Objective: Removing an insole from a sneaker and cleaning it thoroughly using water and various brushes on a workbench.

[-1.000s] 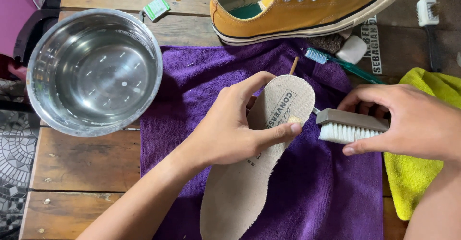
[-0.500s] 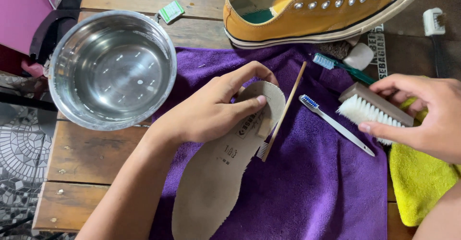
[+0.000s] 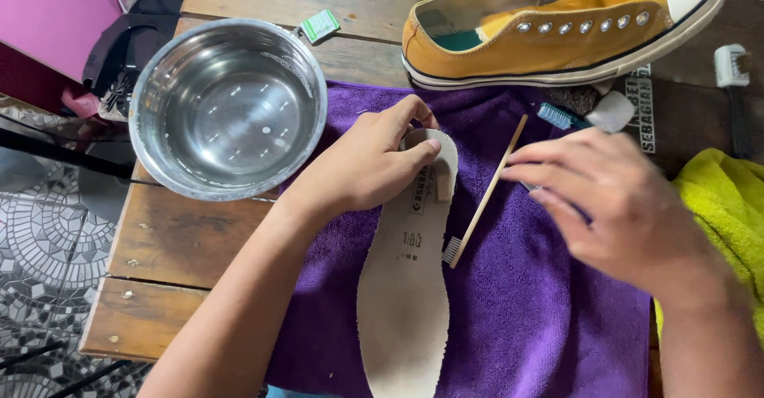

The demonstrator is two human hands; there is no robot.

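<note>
1. Two bare hands work over a purple terry cloth (image 3: 509,310) spread on a brown plank table (image 3: 183,239). The step in hand looks like cleaning a shoe insert, at the point where a brush is being taken up.
2. The left hand (image 3: 366,167) presses its fingers flat on the heel end of a pale beige foam insole (image 3: 406,286). Its fingertips (image 3: 426,150) lie on top, the thumb along the edge; the fingers are stretched, not curled round it. The insole runs from under those fingers down toward the near edge of the cloth.
3. The right hand (image 3: 613,207) hovers with fingers loosely half-open and blurred. Its fingertips (image 3: 525,159) are at the upper end of a slim wooden-handled brush (image 3: 484,195), which lies just right of the left fingertips, bristles touching the insole's edge. Whether they have pinched the handle yet I cannot tell.
4. Beyond the right fingers lie a teal toothbrush (image 3: 557,115) and a mustard-yellow canvas sneaker (image 3: 557,28); a yellow cloth (image 3: 720,207) is to their right. Left of the left hand stands a round steel bowl (image 3: 227,107).
5. Judgement: the next move calls for a firm pinch on the thin handle while the left fingers keep the insole from sliding.
</note>
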